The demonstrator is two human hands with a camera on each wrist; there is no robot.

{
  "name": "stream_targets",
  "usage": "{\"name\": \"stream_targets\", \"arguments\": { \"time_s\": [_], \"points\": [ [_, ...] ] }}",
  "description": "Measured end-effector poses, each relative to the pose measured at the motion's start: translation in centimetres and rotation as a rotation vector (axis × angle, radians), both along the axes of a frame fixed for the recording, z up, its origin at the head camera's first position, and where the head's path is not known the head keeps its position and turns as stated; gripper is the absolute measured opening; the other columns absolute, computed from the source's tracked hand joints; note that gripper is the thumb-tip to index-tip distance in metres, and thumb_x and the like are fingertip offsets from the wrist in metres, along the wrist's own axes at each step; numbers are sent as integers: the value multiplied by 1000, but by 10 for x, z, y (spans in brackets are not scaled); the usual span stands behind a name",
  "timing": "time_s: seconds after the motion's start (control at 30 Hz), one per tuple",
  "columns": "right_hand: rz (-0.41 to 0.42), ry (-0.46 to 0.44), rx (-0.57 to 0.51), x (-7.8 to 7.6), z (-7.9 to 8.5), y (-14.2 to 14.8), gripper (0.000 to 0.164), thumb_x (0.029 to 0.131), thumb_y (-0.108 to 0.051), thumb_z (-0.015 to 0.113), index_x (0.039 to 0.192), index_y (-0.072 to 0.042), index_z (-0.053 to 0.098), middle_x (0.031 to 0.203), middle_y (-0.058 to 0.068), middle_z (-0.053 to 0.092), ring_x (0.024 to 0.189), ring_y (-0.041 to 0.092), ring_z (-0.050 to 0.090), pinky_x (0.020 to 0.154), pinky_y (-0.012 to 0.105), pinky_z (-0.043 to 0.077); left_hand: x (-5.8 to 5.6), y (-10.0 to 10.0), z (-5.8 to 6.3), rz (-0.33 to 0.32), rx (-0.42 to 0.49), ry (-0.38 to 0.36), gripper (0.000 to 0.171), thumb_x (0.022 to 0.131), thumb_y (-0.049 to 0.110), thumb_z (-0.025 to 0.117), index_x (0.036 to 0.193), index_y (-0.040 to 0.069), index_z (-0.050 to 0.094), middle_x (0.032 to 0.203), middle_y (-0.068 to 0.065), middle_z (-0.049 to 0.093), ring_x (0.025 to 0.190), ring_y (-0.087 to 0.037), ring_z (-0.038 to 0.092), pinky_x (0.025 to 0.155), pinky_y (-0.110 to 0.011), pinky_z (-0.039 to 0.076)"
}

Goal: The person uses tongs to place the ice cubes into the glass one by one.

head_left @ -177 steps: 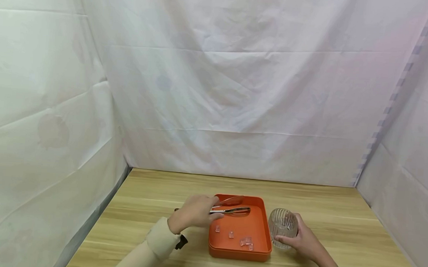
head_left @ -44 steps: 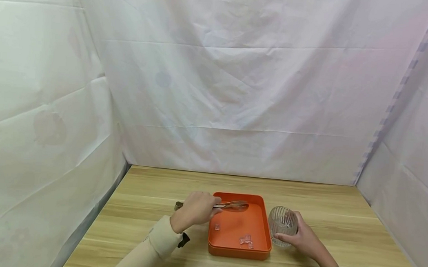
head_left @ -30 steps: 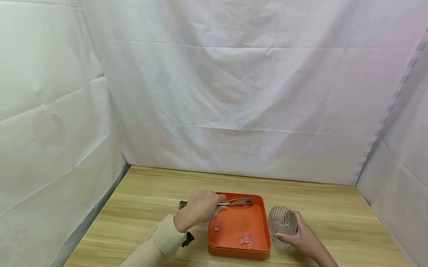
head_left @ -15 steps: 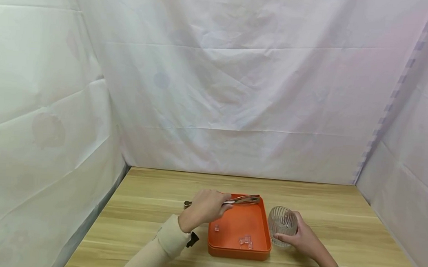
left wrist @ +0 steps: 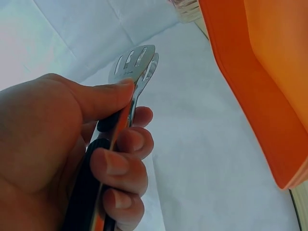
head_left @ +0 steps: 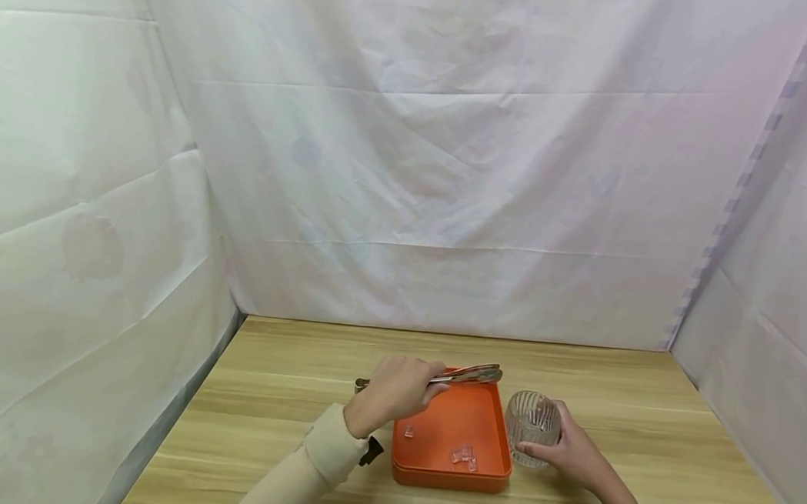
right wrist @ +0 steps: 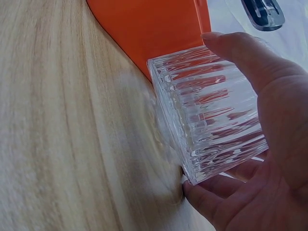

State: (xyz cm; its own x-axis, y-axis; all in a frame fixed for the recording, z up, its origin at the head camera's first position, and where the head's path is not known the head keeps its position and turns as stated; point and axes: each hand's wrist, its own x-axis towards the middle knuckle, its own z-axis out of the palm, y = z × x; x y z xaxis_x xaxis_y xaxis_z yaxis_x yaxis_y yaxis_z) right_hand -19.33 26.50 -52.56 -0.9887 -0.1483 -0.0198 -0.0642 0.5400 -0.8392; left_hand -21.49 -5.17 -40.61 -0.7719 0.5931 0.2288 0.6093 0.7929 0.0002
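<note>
My left hand (head_left: 398,387) grips metal tongs (head_left: 477,375) by their dark handles, thumb on one arm and fingers curled round the other. The slotted tong heads (left wrist: 132,65) are pressed close together, over the far right corner of the orange tray (head_left: 445,420). I cannot tell what lies between them. Several small clear cubes (head_left: 463,455) lie in the tray's near right part, and another cube (head_left: 409,431) sits near its left wall. On the right, my right hand (head_left: 565,451) holds a ribbed clear glass (head_left: 530,425) upright beside the tray, thumb and fingers on opposite sides.
The wooden table (head_left: 283,399) is ringed by white cloth walls (head_left: 406,206) at the back and sides. The tray's right wall (head_left: 505,435) stands between the cubes and the glass.
The tongs, spread over the tray 5.9 s ago, are squeezed together and have moved up and right toward the glass. One cube from the tray's middle is gone from view. The right hand stays put.
</note>
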Motion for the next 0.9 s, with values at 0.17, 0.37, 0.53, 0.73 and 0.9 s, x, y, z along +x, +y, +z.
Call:
{"name": "stream_targets", "arguments": {
  "time_s": [0.17, 0.37, 0.53, 0.73, 0.9],
  "points": [
    [-1, 3, 0, 1, -1, 0, 86, 70, -32, 82, 136, -12, 30, 120, 18, 54, 97, 23, 59, 73, 30, 50, 0, 5, 1, -19, 3, 13, 23, 94, 46, 50, 92, 25, 60, 57, 13, 47, 46, -4, 40, 43, -22, 31],
    [-6, 13, 5, 0, -2, 0, 87, 69, -33, 82, 136, -12, 30, 120, 18, 54, 99, 25, 59, 76, 32, 51, 0, 10, -1, -39, -1, 35, 23, 93, 45, 51, 96, 25, 61, 55, 14, 44, 45, -4, 39, 44, -22, 30],
    [-5, 21, 14, 0, -2, -1, 88, 69, -34, 82, 136, -11, 30, 120, 18, 55, 99, 25, 59, 76, 32, 50, 1, 16, 0, -67, 13, 39, 25, 94, 46, 50, 91, 23, 60, 54, 13, 43, 44, -3, 38, 43, -20, 28],
    [-3, 45, 36, 0, -4, 0, 88, 69, -36, 82, 135, -11, 30, 119, 17, 56, 99, 24, 59, 76, 30, 49, 3, 25, 2, -81, -4, 26, 27, 94, 47, 48, 81, 24, 52, 54, 13, 41, 46, -4, 38, 42, -21, 26],
    [-4, 46, 49, -1, -5, 1, 89, 68, -39, 82, 135, -12, 30, 118, 15, 57, 98, 21, 59, 76, 29, 49, 3, 35, 2, -92, -21, 16, 23, 93, 46, 50, 86, 24, 55, 54, 13, 42, 46, -4, 39, 42, -22, 27]
  ]
}}
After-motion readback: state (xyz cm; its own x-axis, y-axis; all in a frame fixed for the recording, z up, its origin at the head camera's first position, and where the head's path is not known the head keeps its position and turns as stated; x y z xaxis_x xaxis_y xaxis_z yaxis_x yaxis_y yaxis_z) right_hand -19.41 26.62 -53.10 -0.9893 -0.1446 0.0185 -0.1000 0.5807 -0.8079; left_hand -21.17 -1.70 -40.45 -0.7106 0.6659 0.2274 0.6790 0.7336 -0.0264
